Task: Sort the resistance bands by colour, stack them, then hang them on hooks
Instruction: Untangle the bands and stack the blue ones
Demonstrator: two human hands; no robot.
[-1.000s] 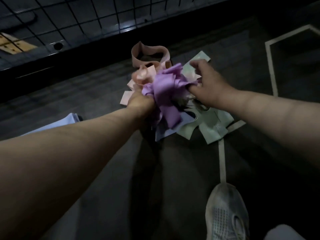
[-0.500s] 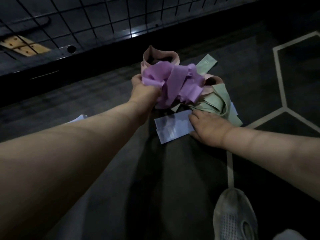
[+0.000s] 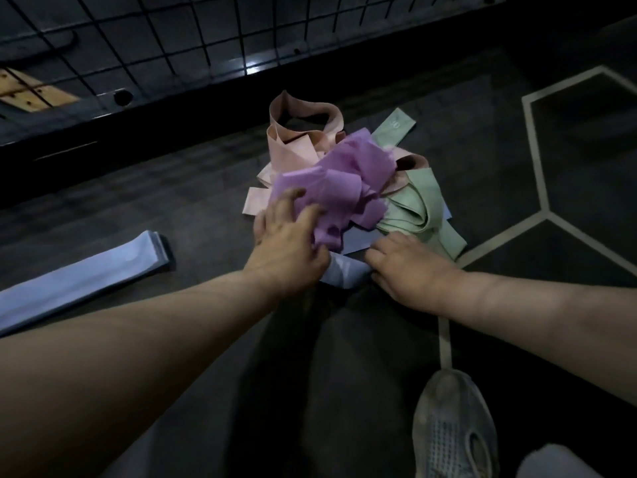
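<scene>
The mixed pile lay on the dark floor (image 3: 206, 208) ahead of the person, near the foot of a wire grid panel (image 3: 172, 39). Pink bands (image 3: 296, 146) stood looped at its far left, green bands (image 3: 420, 201) were folded at the right, and purple bands (image 3: 348, 181) sat bunched on top in the centre. 1 loose blue band (image 3: 344, 274) showed at the near edge. Its far part was pinned under the purple bunch and its near end lay between the 2 hands.

The left hand (image 3: 289, 243) rested on the near-left side of the purple bunch, fingers spread and fairly straight — pressing rather than gripping. The right hand (image 3: 410, 267) sat at the near-right edge, knuckles up, fingers curled down onto the loose blue band. The tips were hidden, so whether they pinched it could not be told.

The governing relation was this: the loose blue band ran from under the pile toward the person, while the blue stack (image 3: 86, 281) lay well apart to the left, its long axis running from near-left to far-right. The right hand was on the band, but the left hand was nearer the stack. By my judgement the band needed drawing toward the person — along its own length — while the left hand held the bunch down. It would then go left across the body, to be laid parallel to the stack.
</scene>
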